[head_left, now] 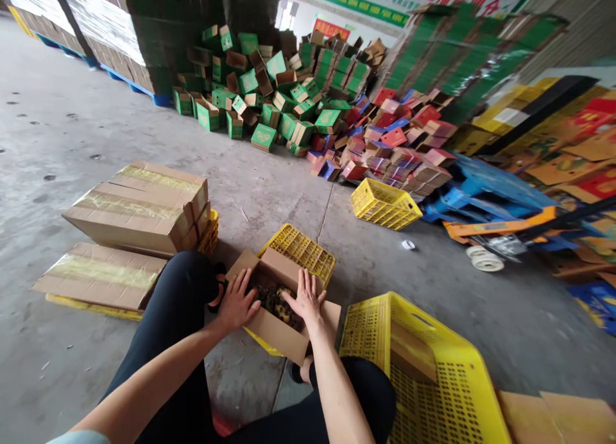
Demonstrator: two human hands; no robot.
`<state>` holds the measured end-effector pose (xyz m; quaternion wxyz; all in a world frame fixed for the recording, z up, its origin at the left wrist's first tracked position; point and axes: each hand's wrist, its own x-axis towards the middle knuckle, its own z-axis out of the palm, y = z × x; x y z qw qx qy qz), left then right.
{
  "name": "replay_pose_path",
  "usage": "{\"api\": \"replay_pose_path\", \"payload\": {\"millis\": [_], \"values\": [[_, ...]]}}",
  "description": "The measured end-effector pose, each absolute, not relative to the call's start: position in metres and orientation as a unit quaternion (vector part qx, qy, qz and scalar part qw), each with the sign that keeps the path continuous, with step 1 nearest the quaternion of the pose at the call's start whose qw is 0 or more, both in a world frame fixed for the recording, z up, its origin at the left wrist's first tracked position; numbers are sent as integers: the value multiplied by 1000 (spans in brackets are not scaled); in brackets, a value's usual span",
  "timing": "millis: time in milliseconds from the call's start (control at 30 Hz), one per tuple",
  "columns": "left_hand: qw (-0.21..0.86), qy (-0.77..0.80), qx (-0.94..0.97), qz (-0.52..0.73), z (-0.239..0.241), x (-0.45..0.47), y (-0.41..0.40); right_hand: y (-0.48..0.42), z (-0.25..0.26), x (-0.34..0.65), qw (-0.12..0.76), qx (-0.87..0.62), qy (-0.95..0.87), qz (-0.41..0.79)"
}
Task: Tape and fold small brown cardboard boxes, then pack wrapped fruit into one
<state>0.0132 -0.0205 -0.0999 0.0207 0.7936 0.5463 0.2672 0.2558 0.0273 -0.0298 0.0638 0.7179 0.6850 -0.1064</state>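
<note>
Between my knees an open cardboard box (283, 342) rests on an upturned yellow crate (305, 255), its flaps folded outward. Inside lie dark brown and yellowish rounded pieces (283, 310), too blurred to name. My left hand (237, 303) lies with spread fingers on the box's left flap, fingertips toward the opening. Over the right side of the box is my right hand (305, 296), open, its thumb reaching across the contents and its fingers near the far right edge. Neither hand is wrapped around anything.
Taped cartons (139, 206) stand at the left on yellow crates. A large yellow crate (433, 360) with cardboard inside is by my right knee; a smaller yellow crate (385, 203) sits further off. Beyond are heaped green boxes (264, 136), red boxes (394, 138) and an orange pallet jack (500, 224).
</note>
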Motion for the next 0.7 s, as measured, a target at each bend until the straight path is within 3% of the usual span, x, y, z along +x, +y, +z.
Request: {"api": "replay_pose_path", "payload": {"millis": [100,200,467,700], "values": [[32,551,795,251,-91,12,-23,9,-22,258,-20,685,726,-50],[45,558,797,225,-79,11,-25,-6,-17,257,-50,632,766,-106],[72,578,805,110,-54,12,-19,17,-33,241,69,551,785,-276],[122,523,844,-4,-18,24,8,24,-40,245,135,577,756,-278]]}}
